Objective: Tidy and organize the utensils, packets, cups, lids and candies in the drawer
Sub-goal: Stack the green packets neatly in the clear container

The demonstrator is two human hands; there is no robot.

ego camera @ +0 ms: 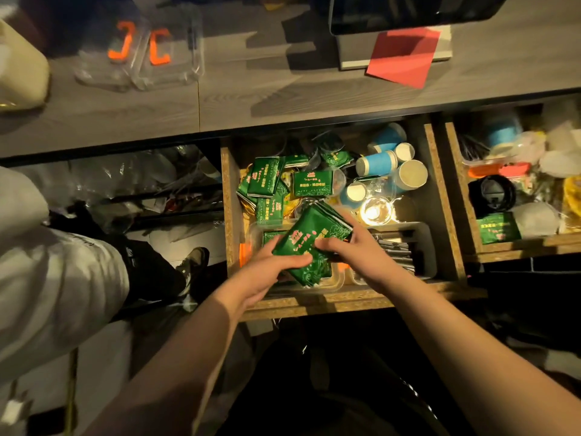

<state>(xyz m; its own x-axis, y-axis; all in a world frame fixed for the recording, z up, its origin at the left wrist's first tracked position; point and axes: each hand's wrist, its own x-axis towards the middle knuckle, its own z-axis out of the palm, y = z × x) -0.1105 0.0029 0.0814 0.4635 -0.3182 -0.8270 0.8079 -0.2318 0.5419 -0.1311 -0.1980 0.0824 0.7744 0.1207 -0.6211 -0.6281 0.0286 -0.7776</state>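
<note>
the packets (pixel 309 243) were dark green with pink and gold print, the paper cups (pixel 379 163) sky blue, the paper sheet (pixel 404 56) red.

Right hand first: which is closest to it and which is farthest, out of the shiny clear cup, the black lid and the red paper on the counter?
From the right hand, in the head view:
1. Clear cup: in the same drawer, just beyond the hand.
2. Black lid: in the neighbouring drawer, to the right.
3. Red paper: up on the counter, far beyond both drawers.
</note>
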